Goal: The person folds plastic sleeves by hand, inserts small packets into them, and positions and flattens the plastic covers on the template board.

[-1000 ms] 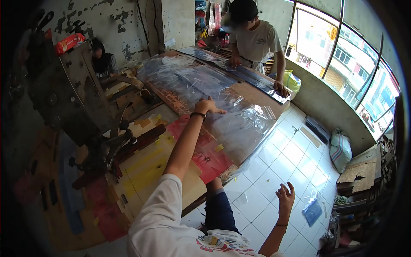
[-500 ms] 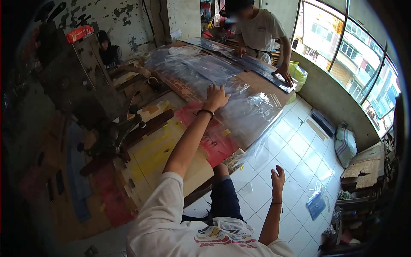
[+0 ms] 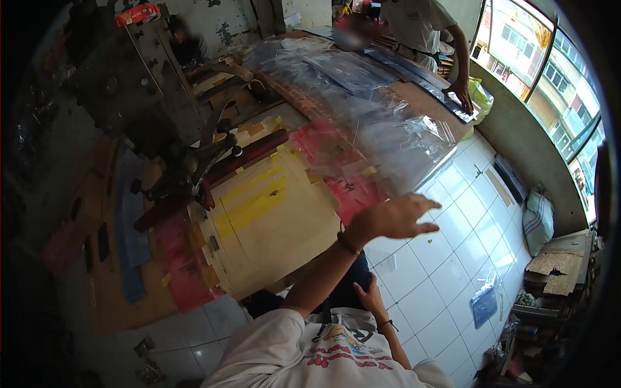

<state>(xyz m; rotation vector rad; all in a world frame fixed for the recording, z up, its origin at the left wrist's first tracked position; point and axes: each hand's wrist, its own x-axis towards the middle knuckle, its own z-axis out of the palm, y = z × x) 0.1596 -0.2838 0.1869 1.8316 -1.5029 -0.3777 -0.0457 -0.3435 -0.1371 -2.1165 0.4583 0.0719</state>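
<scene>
My left hand [image 3: 398, 218] is raised over the floor at the table's near corner, its fingers apart and nothing in them. A dark band circles its wrist. My right hand [image 3: 370, 296] rests against my dark shorts [image 3: 346, 284], low in front of me, fingers spread and holding nothing that I can see. Beside my left hand lies a red sheet [image 3: 352, 194] with yellow tape. Left of it is a cream board [image 3: 278, 220] with yellow strips. Clear plastic sheets [image 3: 349, 74] cover the table beyond.
A dark machine [image 3: 129, 97] with a lever stands at the left. Across the table a co-worker [image 3: 420, 26] leans over a dark strip [image 3: 420, 81]. Another person [image 3: 187, 45] sits at the back left. A white sack [image 3: 538, 220] and scrap boards [image 3: 561, 262] are at the right.
My left hand has moved from over the plastic sheets back toward me and right. My right hand has come in from over the floor to my shorts. The view has shifted, and the co-worker leans lower.
</scene>
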